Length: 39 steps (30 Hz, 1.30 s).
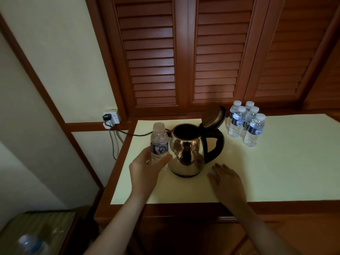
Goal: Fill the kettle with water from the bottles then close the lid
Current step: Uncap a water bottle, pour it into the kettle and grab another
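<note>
1. Bin (40, 229), on the floor off the table's (276, 172) front-left corner. I make out a discarded bottle (30, 242) inside, blurred.

2. Right hand (227, 178), near the front edge. Fingers straight and spread, palm down on the table, holding nothing, just beside the kettle's base.

3. Left hand (147, 170), toward the left edge. Fingers and thumb wrapped round the lower half of an uncapped bottle (159, 142), upright, touching or nearly touching the kettle's left side. I cannot tell the water level. Thin clear plastic: I judge it light, soft, apt to buckle and spurt if squeezed. Best held at the labelled waist.

4. Kettle (185, 153), mid-table, nearer the left edge. Polished steel, rigid, slippery on the body, and it will grow heavy as it fills. I would take it only by the black handle (217, 144), on its right.

5. Lid (214, 116), hinged above the handle, standing open. Likely light, and should close with a press on top.

6. Five sealed bottles (244, 124), clustered by the back edge, right of the kettle, caps on, apparently full.

7. Wall socket (111, 118), beyond the back-left corner, with a cord (132, 133) running toward the kettle.
</note>
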Each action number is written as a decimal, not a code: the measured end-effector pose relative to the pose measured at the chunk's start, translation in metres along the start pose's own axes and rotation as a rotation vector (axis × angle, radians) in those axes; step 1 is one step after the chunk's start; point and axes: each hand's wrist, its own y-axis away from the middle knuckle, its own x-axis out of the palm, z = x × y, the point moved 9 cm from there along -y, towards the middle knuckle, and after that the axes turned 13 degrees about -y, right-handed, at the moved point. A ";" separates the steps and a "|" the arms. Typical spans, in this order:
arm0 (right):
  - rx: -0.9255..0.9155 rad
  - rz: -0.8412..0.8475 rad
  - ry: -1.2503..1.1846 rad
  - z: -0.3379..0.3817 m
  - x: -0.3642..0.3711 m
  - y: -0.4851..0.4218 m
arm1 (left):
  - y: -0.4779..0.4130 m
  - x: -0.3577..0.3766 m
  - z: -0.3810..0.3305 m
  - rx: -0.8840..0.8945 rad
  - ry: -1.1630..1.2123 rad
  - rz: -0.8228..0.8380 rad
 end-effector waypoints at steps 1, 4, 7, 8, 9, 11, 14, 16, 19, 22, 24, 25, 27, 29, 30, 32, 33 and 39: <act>-0.002 -0.001 -0.002 0.000 0.000 0.000 | -0.005 -0.002 0.000 0.000 -0.017 -0.009; -0.022 -0.010 -0.013 0.000 0.000 0.000 | -0.024 -0.009 0.000 -0.024 -0.066 -0.004; -0.029 -0.019 -0.022 -0.002 0.001 -0.001 | -0.045 -0.015 -0.005 0.013 -0.147 0.003; -0.029 -0.021 -0.021 -0.003 0.001 -0.001 | -0.052 -0.018 -0.009 0.051 -0.169 -0.004; -0.029 -0.024 -0.021 -0.004 0.002 -0.002 | -0.058 -0.020 -0.012 0.088 -0.188 -0.007; -0.031 -0.037 -0.022 -0.004 0.002 -0.002 | -0.069 -0.024 -0.019 0.151 -0.247 0.003; -0.037 -0.054 -0.034 -0.004 0.001 -0.002 | -0.081 -0.027 -0.033 0.286 -0.397 0.013; -0.041 -0.059 -0.039 -0.006 0.002 -0.002 | -0.088 -0.028 -0.041 0.351 -0.462 0.014; -0.045 -0.068 -0.042 -0.006 0.002 -0.002 | -0.097 -0.025 -0.047 0.404 -0.524 0.024; -0.043 -0.078 -0.040 -0.007 0.001 -0.003 | -0.104 -0.024 -0.049 0.434 -0.563 0.039; -0.040 -0.076 -0.036 -0.008 0.002 -0.003 | -0.107 -0.022 -0.050 0.449 -0.607 0.048; -0.035 -0.075 -0.037 -0.009 0.003 -0.003 | -0.109 -0.021 -0.050 0.456 -0.635 0.055; -0.026 -0.079 -0.043 -0.010 0.003 -0.003 | -0.109 -0.019 -0.051 0.479 -0.690 0.062; -0.028 -0.083 -0.041 -0.008 0.002 -0.002 | -0.108 -0.016 -0.053 0.500 -0.725 0.066; -0.030 -0.084 -0.037 -0.007 0.002 -0.002 | -0.107 -0.016 -0.054 0.511 -0.740 0.066; -0.028 -0.083 -0.028 -0.006 0.001 -0.002 | -0.106 -0.014 -0.056 0.529 -0.766 0.066; -0.025 -0.083 -0.025 -0.006 0.000 -0.002 | -0.105 -0.014 -0.057 0.534 -0.774 0.066; -0.024 -0.070 -0.015 -0.008 0.002 -0.002 | -0.106 -0.017 -0.064 0.570 -0.790 0.057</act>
